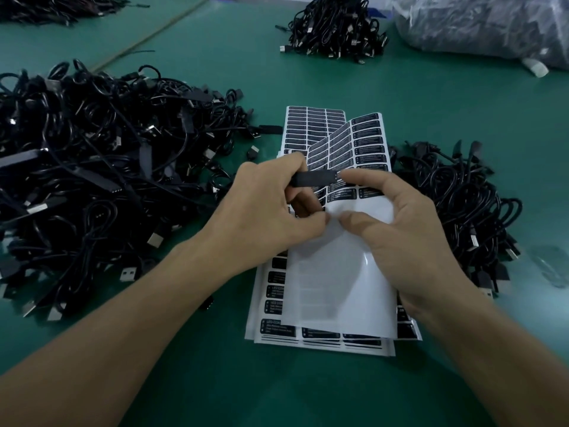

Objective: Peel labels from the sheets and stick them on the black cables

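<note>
A stack of white label sheets [320, 337] with black labels lies in the middle of the green table. The top sheet [335, 272] is mostly bare white backing, with its far end curled up. My left hand [264, 208] grips a flat black cable controller [314, 177] above the sheet. My right hand [400, 229] touches the controller's right end with the index finger, and its thumb rests near the left thumb over the sheet. A large pile of black cables [92, 180] lies to the left. A smaller cable pile [455, 208] lies to the right.
Another cable heap [335, 29] sits at the back, with a clear plastic bag of cables [486, 26] at the back right. More cables [55, 7] lie at the far left corner. Green table surface [308, 389] shows in front of the sheets.
</note>
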A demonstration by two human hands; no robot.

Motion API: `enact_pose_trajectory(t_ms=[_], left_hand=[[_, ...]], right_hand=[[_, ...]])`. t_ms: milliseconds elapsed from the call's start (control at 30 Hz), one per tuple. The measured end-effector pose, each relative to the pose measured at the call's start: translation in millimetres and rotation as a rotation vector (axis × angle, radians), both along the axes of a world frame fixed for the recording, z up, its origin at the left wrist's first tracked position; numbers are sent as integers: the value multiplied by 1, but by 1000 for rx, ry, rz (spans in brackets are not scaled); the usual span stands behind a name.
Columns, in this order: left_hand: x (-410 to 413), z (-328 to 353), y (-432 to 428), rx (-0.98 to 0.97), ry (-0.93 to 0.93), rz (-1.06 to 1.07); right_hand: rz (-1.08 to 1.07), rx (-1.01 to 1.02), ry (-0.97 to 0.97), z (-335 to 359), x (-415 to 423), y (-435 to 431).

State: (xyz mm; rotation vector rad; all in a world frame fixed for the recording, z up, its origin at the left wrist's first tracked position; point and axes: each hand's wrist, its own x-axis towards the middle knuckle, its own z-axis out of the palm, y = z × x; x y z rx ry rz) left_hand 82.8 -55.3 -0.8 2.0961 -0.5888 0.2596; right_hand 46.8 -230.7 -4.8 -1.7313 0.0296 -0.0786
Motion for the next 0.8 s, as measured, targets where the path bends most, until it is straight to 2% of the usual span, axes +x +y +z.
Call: enact_pose_trajectory(t_ms=[367, 800], left_hand=[[-7, 5, -7, 128, -37, 101], [3, -3, -2, -103, 189, 100]], right_hand=[[-37, -3, -20, -2, 1, 3], [-38, 14, -42, -2, 0, 3]])
